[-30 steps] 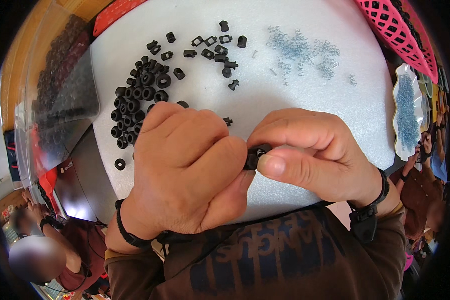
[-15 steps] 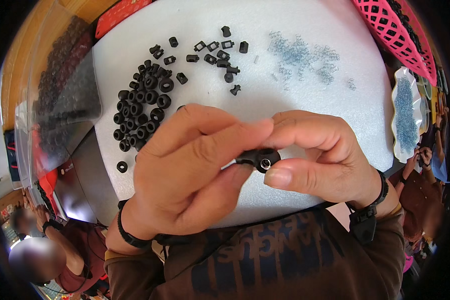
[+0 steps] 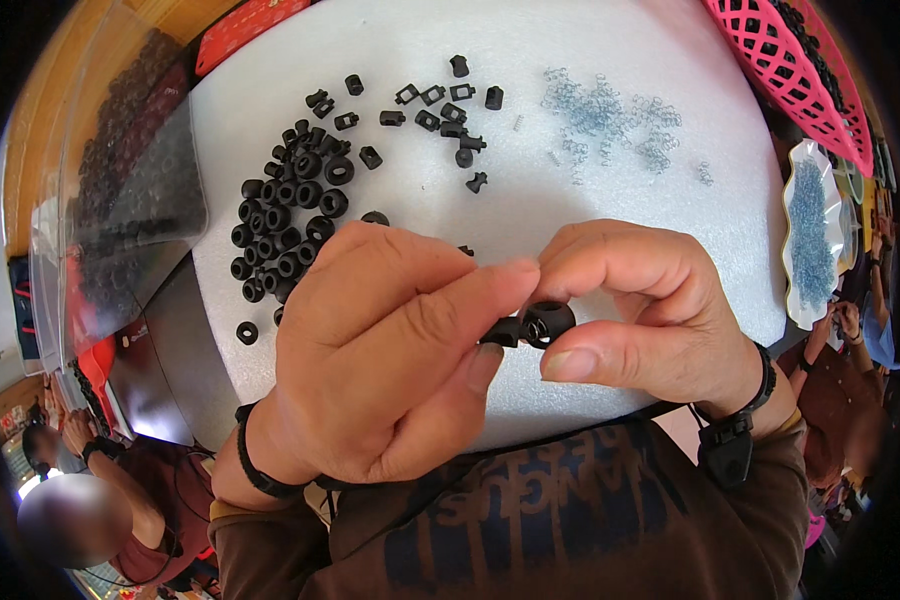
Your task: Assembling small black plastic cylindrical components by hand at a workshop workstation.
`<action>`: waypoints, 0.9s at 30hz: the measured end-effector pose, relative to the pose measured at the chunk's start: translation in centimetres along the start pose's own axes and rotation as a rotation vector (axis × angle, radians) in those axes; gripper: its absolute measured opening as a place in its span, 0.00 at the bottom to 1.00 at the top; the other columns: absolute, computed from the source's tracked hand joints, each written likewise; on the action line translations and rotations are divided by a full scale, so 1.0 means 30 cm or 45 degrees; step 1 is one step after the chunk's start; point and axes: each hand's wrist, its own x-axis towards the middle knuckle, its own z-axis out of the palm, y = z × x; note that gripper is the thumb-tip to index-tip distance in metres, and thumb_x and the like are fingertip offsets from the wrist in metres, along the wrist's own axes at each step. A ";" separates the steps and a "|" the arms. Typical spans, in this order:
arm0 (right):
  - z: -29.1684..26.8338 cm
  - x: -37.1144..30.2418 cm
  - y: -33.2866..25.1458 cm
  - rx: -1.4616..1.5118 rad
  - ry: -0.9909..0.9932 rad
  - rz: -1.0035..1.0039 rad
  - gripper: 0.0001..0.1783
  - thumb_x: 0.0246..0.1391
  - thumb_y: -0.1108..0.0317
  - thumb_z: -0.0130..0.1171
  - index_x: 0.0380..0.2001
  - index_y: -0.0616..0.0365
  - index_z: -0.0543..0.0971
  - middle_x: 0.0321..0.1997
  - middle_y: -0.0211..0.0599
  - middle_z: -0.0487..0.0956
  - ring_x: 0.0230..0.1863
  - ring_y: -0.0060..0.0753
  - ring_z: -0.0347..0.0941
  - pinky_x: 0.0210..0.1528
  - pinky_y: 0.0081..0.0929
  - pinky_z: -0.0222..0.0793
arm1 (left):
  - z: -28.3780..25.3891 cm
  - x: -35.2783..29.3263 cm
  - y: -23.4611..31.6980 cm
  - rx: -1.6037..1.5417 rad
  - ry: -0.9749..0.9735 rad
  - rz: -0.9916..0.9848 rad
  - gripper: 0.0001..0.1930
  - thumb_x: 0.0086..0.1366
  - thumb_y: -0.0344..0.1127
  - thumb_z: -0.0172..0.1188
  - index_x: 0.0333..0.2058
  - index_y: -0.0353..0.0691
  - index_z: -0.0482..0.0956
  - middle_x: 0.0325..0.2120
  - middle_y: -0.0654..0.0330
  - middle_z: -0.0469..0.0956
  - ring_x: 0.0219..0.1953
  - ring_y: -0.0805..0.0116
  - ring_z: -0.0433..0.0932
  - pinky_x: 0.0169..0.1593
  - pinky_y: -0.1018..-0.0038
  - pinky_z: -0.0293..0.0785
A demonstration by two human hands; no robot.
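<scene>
Close in front of my body, my left hand (image 3: 395,350) pinches a small black plastic plunger (image 3: 501,332) between thumb and fingers; part of it is hidden. Facing it, my right hand (image 3: 640,305) has its thumb and index finger around a rounded black plastic cord-lock shell (image 3: 557,318). A thin metal spring (image 3: 537,330) shows at the side of the shell that faces the plunger. The two black pieces touch or nearly touch; I cannot tell how far one sits inside the other. My two index fingertips nearly meet above them.
On the white foam sheet (image 3: 510,215) lie a pile of round black shells (image 3: 288,192), scattered black plungers (image 3: 427,119) and loose springs (image 3: 600,112). A scalloped white dish (image 3: 802,300) of springs and a pink basket (image 3: 770,45) stand right. A clear plastic bin (image 3: 185,190) stands left. Other people sit both sides.
The shell has turned in my right fingers, so the spring now shows on its left side, not end-on. The plunger shows more clearly beside it. The view has shifted slightly.
</scene>
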 end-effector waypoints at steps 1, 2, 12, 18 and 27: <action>-0.001 0.000 0.000 -0.019 -0.006 -0.004 0.15 0.45 0.73 0.67 0.38 0.62 0.77 0.37 0.39 0.77 0.38 0.29 0.72 0.44 0.26 0.65 | -0.001 0.000 0.001 0.022 0.000 0.018 0.17 0.53 0.34 0.53 0.40 0.31 0.79 0.29 0.54 0.73 0.27 0.66 0.70 0.31 0.75 0.64; -0.001 0.000 0.000 -0.038 -0.012 -0.008 0.15 0.44 0.73 0.67 0.38 0.62 0.77 0.37 0.39 0.77 0.39 0.30 0.72 0.44 0.26 0.65 | -0.002 -0.001 0.002 0.021 0.000 0.019 0.17 0.53 0.34 0.53 0.40 0.31 0.79 0.29 0.54 0.73 0.27 0.66 0.70 0.31 0.75 0.64; -0.001 0.010 -0.003 -0.194 -0.034 -0.106 0.14 0.44 0.74 0.67 0.36 0.63 0.76 0.35 0.39 0.77 0.36 0.31 0.72 0.40 0.25 0.65 | 0.026 -0.008 -0.005 0.278 0.059 0.187 0.21 0.45 0.27 0.54 0.41 0.31 0.79 0.28 0.56 0.71 0.25 0.65 0.67 0.28 0.73 0.62; -0.002 0.018 -0.015 -0.530 -0.075 -0.189 0.13 0.47 0.68 0.65 0.34 0.64 0.76 0.33 0.41 0.76 0.32 0.35 0.71 0.34 0.27 0.64 | 0.023 -0.003 0.019 0.229 0.018 0.106 0.22 0.44 0.22 0.51 0.42 0.31 0.78 0.28 0.56 0.71 0.25 0.66 0.68 0.29 0.74 0.63; 0.000 0.021 0.008 -0.808 -0.005 -0.434 0.17 0.44 0.62 0.67 0.32 0.64 0.77 0.30 0.40 0.74 0.28 0.37 0.69 0.29 0.28 0.63 | 0.008 0.002 0.038 -0.285 -0.121 -0.247 0.22 0.51 0.21 0.49 0.47 0.32 0.76 0.30 0.56 0.72 0.30 0.69 0.69 0.33 0.78 0.65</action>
